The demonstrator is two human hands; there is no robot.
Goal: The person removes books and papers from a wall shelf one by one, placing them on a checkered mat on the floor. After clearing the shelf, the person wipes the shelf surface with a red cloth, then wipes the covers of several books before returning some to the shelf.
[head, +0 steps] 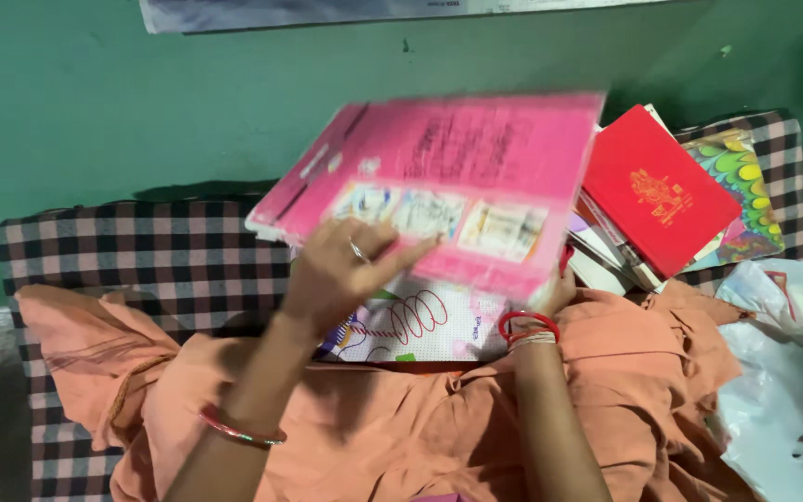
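Note:
A large pink book (457,177) is lifted and tilted in front of me, blurred by motion. My left hand (341,270) presses its fingers against the book's lower front cover; a ring shows on one finger. My right hand (555,288) grips the book's lower right edge from beneath and is mostly hidden behind it; red bangles circle that wrist. Under the pink book lies a white book with red loops (420,325) on an orange cloth (401,418).
A stack of books topped by a red book (657,191) and a colourful patterned book (745,181) lies at the right. A checked cloth (160,260) covers the surface. White plastic bags (783,372) sit at the right edge. A green wall (141,102) stands behind.

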